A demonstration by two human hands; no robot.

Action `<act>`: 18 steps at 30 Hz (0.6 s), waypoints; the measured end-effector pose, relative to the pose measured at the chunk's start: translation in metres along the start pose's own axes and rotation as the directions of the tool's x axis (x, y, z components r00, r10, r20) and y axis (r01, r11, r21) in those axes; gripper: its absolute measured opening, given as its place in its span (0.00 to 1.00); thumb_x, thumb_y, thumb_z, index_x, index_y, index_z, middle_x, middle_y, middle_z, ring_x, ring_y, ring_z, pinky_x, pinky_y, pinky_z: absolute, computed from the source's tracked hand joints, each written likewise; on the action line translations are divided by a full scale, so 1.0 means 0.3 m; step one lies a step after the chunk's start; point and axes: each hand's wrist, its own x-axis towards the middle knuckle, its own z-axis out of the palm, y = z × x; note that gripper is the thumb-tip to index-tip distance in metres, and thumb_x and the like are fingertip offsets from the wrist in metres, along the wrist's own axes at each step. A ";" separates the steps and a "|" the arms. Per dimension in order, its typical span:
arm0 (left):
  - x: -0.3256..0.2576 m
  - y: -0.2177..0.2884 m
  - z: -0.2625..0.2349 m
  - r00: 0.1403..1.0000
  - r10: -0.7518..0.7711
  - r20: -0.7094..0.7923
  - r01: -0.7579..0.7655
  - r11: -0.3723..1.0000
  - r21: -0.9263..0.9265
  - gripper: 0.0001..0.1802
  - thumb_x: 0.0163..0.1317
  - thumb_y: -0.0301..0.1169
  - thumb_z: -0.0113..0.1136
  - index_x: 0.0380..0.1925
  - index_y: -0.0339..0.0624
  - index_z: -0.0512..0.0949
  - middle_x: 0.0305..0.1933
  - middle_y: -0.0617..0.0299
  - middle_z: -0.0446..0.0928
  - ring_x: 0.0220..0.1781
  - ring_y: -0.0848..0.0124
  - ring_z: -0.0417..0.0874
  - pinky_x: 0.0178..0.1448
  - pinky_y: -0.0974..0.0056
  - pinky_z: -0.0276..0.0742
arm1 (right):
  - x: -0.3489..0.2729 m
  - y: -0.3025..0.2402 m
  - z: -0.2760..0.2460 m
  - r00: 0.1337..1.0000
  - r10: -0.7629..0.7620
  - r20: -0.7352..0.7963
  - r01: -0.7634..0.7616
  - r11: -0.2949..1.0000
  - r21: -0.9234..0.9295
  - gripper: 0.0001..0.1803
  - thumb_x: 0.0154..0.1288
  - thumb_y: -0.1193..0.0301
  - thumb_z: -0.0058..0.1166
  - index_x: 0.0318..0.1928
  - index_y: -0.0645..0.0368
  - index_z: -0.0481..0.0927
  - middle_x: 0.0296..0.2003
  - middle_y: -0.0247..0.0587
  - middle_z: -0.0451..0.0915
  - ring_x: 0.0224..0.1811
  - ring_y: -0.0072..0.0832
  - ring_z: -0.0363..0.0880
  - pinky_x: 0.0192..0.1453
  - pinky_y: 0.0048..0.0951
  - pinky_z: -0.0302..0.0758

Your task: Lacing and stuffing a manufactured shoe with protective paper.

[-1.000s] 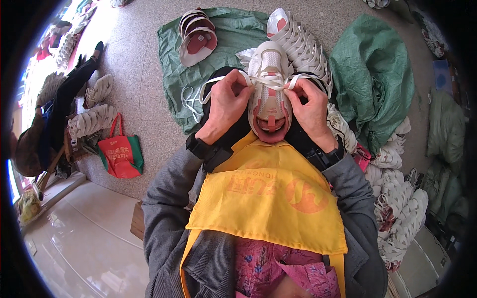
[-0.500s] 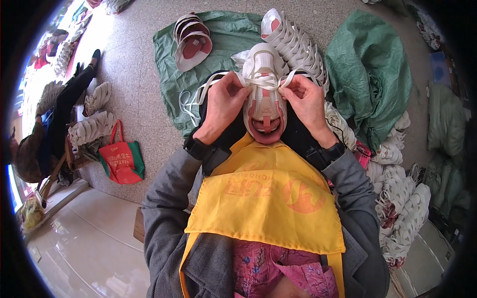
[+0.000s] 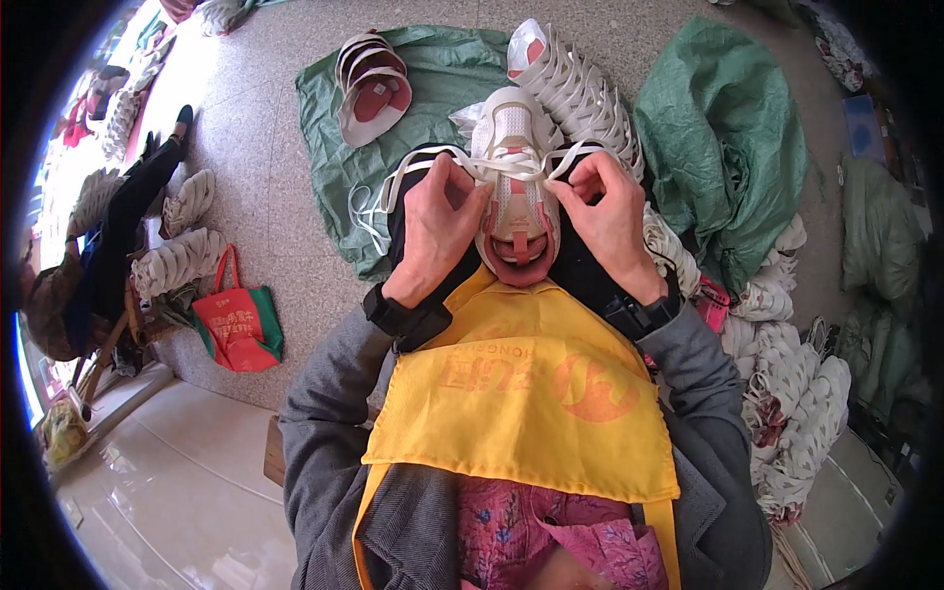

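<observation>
A white sneaker with pink trim [image 3: 510, 120] rests between my knees, toe pointing away and heel opening near the apron. White shoelace [image 3: 513, 169] crosses the front of its tongue, with loose ends out to both sides. On the left of the shoe, my left hand [image 3: 439, 216] pinches one lace between thumb and forefinger. My right hand [image 3: 612, 218] pinches the other lace on the right side. A loop of lace hangs over my left knee, and more trails past the right hand.
A green sheet [image 3: 329, 147] lies beyond my knees with a stack of shoe uppers [image 3: 377, 93] and a row of white uppers [image 3: 580, 88]. A green sack [image 3: 723, 128] slumps at right, above piled uppers [image 3: 796, 413]. A red-green bag [image 3: 238, 320] and another person's legs [image 3: 138, 197] are left.
Both hands have drawn slightly toward me, and the right hand has moved a little away from the shoe's middle. The lace crossing looks flatter across the tongue.
</observation>
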 end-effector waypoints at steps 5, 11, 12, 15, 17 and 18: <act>-0.001 0.045 -0.010 0.980 0.194 0.041 -0.197 0.976 0.089 0.17 0.56 0.26 0.73 0.37 0.38 0.72 0.29 0.61 0.74 0.29 0.71 0.77 0.35 0.66 0.75 | -0.023 -0.071 0.005 0.966 -0.231 0.115 0.243 0.964 -0.106 0.20 0.52 0.76 0.72 0.42 0.64 0.76 0.40 0.47 0.74 0.42 0.45 0.79 0.45 0.39 0.78; -0.008 0.033 0.002 0.963 0.260 0.076 -0.270 0.938 0.216 0.16 0.55 0.24 0.67 0.40 0.36 0.70 0.35 0.52 0.72 0.34 0.58 0.77 0.39 0.59 0.76 | -0.028 -0.065 0.015 0.970 -0.212 0.116 0.236 0.938 -0.253 0.14 0.57 0.79 0.62 0.44 0.67 0.77 0.43 0.52 0.75 0.47 0.49 0.79 0.51 0.42 0.78; -0.009 0.030 0.005 0.960 0.268 0.076 -0.278 0.928 0.246 0.16 0.56 0.24 0.66 0.41 0.35 0.70 0.35 0.51 0.72 0.35 0.55 0.78 0.39 0.57 0.76 | -0.025 -0.063 0.018 0.968 -0.226 0.111 0.249 0.927 -0.282 0.12 0.58 0.79 0.61 0.44 0.68 0.78 0.43 0.52 0.76 0.46 0.49 0.79 0.51 0.42 0.79; -0.012 0.036 0.013 0.944 0.323 0.067 -0.327 0.891 0.315 0.14 0.57 0.24 0.61 0.42 0.34 0.69 0.38 0.46 0.71 0.40 0.48 0.77 0.44 0.50 0.75 | -0.016 -0.046 0.024 0.979 -0.171 0.107 0.194 0.943 -0.272 0.10 0.59 0.80 0.59 0.42 0.67 0.79 0.41 0.51 0.77 0.44 0.48 0.81 0.49 0.41 0.80; -0.015 0.035 0.017 0.946 0.314 0.077 -0.322 0.892 0.317 0.13 0.58 0.23 0.59 0.42 0.33 0.69 0.38 0.45 0.71 0.42 0.45 0.75 0.46 0.47 0.73 | -0.009 -0.032 0.027 0.988 -0.106 0.108 0.126 0.971 -0.202 0.10 0.59 0.80 0.59 0.42 0.67 0.79 0.40 0.50 0.78 0.44 0.48 0.81 0.48 0.41 0.80; -0.016 0.033 0.018 0.947 0.310 0.082 -0.319 0.892 0.319 0.13 0.58 0.23 0.59 0.41 0.33 0.69 0.38 0.44 0.71 0.43 0.44 0.75 0.47 0.46 0.73 | -0.007 -0.029 0.026 0.991 -0.074 0.111 0.092 0.982 -0.166 0.10 0.59 0.80 0.59 0.42 0.66 0.79 0.39 0.49 0.78 0.43 0.47 0.81 0.47 0.41 0.80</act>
